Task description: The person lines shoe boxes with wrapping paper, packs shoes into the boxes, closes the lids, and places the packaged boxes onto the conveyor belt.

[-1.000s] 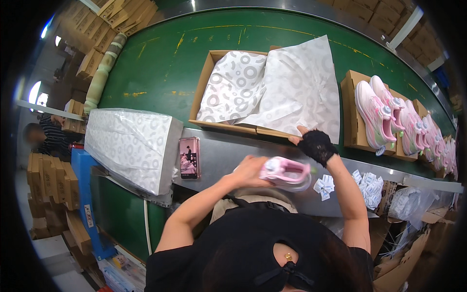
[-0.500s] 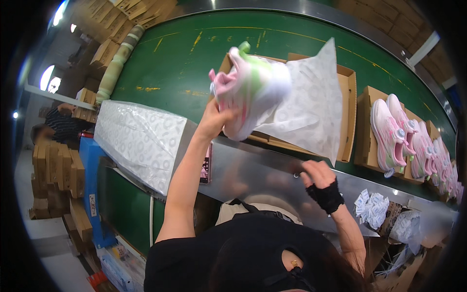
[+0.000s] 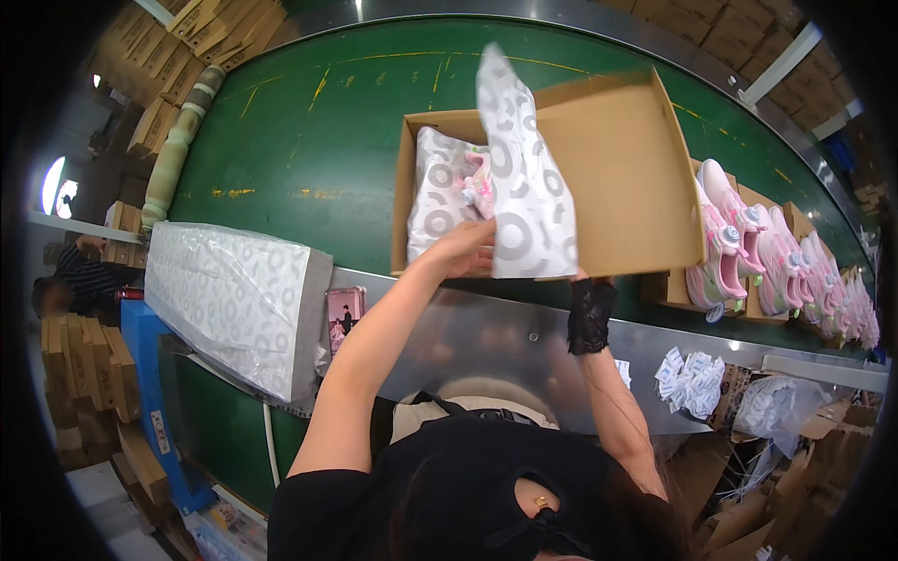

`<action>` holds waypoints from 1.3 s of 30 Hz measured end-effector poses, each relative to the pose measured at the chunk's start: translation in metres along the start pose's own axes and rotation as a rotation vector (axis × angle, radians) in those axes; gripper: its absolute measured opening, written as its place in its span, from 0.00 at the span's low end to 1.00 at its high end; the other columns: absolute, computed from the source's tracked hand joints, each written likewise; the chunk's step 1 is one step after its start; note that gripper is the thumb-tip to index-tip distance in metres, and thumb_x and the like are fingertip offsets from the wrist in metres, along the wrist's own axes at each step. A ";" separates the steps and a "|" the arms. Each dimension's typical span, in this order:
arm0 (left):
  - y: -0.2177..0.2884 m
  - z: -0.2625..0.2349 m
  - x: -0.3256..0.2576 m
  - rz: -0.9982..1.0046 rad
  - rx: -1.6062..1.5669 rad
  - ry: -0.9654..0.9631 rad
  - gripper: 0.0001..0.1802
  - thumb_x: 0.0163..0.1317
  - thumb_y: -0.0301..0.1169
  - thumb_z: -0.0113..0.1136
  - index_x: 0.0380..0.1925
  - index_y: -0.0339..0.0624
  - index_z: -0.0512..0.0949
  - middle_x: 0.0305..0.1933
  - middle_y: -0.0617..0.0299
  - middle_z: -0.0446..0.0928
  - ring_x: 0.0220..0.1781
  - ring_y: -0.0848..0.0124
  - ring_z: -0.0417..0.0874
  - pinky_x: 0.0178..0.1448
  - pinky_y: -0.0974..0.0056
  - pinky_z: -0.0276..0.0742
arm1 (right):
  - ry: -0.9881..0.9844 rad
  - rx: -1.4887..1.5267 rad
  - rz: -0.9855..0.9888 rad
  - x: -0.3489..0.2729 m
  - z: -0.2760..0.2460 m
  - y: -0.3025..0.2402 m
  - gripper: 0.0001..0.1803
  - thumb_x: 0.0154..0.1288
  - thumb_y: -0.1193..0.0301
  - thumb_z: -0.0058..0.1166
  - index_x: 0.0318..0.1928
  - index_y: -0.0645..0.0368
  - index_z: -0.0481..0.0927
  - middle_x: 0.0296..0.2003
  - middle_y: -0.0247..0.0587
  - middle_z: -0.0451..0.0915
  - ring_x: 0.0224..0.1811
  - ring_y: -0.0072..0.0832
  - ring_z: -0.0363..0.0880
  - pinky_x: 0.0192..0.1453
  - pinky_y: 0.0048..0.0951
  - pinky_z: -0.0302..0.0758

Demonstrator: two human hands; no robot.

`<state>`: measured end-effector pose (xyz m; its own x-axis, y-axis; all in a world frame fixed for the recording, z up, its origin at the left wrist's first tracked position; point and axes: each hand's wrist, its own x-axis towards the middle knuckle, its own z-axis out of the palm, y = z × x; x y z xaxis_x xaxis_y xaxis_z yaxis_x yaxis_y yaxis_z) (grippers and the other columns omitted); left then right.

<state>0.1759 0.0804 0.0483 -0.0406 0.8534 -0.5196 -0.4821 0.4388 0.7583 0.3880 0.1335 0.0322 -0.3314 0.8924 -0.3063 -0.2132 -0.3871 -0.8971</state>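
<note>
A brown shoebox (image 3: 403, 173) stands on the green work surface, its lid (image 3: 622, 178) raised on the right. Inside, a pink and white sneaker (image 3: 478, 182) lies partly covered by white wrapping paper (image 3: 531, 201) with grey rings. One flap of that paper stands up in the middle of the box. My left hand (image 3: 460, 249) is over the near side of the box, fingers apart beside the paper flap. My right hand (image 3: 582, 275), in a black lace wrist covering, grips the lid's near edge; most of its fingers are hidden behind the lid.
On the right, several pairs of pink and white sneakers (image 3: 725, 238) rest on boxes in a row. A stack of ringed paper (image 3: 229, 304) under clear plastic lies left, beside a phone (image 3: 345, 313). Small white packets (image 3: 690, 381) are heaped at the near right.
The sneaker my left hand held up is now down in the box. My right hand has moved forward to the lid, which has risen. The paper flap has shifted left.
</note>
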 end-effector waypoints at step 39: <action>-0.079 -0.073 -0.405 1.017 -0.842 1.077 0.41 0.45 0.52 0.55 0.59 0.50 0.58 0.62 0.55 0.56 0.62 0.53 0.58 0.59 0.35 0.51 | -0.128 -1.366 -0.470 -0.110 -0.130 -0.009 0.19 0.49 0.68 0.54 0.45 0.52 0.72 0.47 0.45 0.70 0.41 0.44 0.74 0.41 0.36 0.74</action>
<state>0.1664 -0.3207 0.1705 -0.9612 -0.0430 -0.2724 -0.1704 -0.6839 0.7094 0.5461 0.0692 0.0324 -0.5730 0.8174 0.0604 0.6785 0.5143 -0.5245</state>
